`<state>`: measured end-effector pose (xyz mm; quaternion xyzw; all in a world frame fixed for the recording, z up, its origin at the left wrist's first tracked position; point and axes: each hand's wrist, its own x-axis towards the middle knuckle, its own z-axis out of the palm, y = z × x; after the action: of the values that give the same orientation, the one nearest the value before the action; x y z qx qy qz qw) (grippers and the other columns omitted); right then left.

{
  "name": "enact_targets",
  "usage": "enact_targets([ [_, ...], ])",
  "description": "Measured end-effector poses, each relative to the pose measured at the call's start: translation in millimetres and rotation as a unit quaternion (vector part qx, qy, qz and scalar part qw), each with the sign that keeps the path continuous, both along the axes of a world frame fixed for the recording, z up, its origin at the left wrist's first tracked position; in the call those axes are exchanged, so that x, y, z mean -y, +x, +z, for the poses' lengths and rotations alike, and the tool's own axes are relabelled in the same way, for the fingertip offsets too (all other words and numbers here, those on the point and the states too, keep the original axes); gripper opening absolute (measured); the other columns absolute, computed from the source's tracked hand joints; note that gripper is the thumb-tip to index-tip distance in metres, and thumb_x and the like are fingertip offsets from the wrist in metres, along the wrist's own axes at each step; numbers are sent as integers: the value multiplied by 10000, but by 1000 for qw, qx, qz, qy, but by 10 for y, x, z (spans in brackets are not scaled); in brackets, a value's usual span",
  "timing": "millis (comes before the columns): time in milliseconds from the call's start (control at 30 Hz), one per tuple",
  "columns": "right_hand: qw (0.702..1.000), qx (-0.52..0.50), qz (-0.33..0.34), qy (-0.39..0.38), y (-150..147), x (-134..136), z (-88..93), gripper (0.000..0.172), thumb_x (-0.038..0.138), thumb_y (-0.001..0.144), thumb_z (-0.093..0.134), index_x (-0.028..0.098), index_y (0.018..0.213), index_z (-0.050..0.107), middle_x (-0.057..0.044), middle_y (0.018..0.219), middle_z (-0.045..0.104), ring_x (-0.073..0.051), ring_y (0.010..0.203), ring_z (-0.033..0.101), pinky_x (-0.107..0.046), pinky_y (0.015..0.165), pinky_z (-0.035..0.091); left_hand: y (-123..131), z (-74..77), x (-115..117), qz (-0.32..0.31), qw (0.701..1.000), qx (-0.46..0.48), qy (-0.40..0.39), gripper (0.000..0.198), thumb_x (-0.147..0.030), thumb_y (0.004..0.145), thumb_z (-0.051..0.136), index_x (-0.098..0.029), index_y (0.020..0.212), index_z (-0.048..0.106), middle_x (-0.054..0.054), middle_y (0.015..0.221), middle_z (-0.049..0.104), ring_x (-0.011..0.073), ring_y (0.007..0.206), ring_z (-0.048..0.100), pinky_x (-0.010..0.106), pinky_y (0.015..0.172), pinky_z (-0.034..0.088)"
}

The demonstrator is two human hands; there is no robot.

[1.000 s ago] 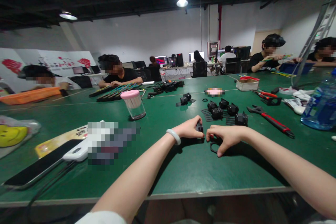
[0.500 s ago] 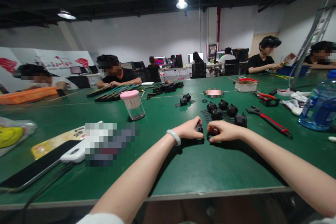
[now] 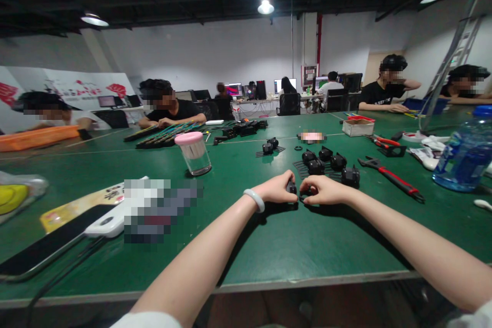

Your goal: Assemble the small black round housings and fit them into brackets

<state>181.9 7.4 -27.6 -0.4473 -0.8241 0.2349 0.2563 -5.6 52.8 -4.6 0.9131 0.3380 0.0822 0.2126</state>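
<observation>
Just above the green table, my left hand pinches a small black part between thumb and fingers. My right hand is closed on a black ring-like piece, held close beside the first part. Whether the two pieces touch I cannot tell. Right behind my hands lie several rounded black units with comb-like prongs. A similar pair of black units sits farther back, with a small black ring to its right.
An adjustable wrench with red-and-black handle lies at right, near a big blue bottle. A pink-lidded jar stands left of my hands. A dark phone and white cabled device lie at left. Co-workers sit across the table.
My right hand has moved slightly left, bringing its ring-like piece closer to the part in my left hand. A co-worker at the right has raised an arm.
</observation>
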Motion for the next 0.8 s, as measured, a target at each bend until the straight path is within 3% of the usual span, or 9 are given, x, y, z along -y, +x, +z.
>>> enact_targets([
  [467,983,-165,-50,-58,-79,-139,-189,328,173,565,653,140,866,525,12,767,543,-93,629,473,-221,570,390,69,4,-35,10,998,12,-62,426,-267,569,652,-163,918,431,-49,736,480,97,632,454,200,546,380],
  [533,978,-190,-55,-70,-82,-139,-202,323,154,597,645,142,889,507,2,806,549,-96,656,496,-225,588,413,78,-8,-33,21,997,12,-67,427,-252,604,661,-156,960,446,-34,771,502,102,656,482,219,577,410],
  [633,970,-214,-61,-92,-107,-124,-217,247,208,728,581,132,948,496,-16,845,549,-102,685,526,-246,600,448,93,-55,-6,42,996,17,-76,250,-275,819,479,-126,1021,476,47,935,537,137,768,544,306,661,471],
  [800,965,-225,-58,-124,-177,-48,-234,251,287,836,459,132,1030,493,-49,965,541,-135,790,550,-314,669,478,110,-137,114,85,993,41,-77,278,-273,833,464,-133,1073,468,73,1055,518,175,894,539,370,751,469],
])
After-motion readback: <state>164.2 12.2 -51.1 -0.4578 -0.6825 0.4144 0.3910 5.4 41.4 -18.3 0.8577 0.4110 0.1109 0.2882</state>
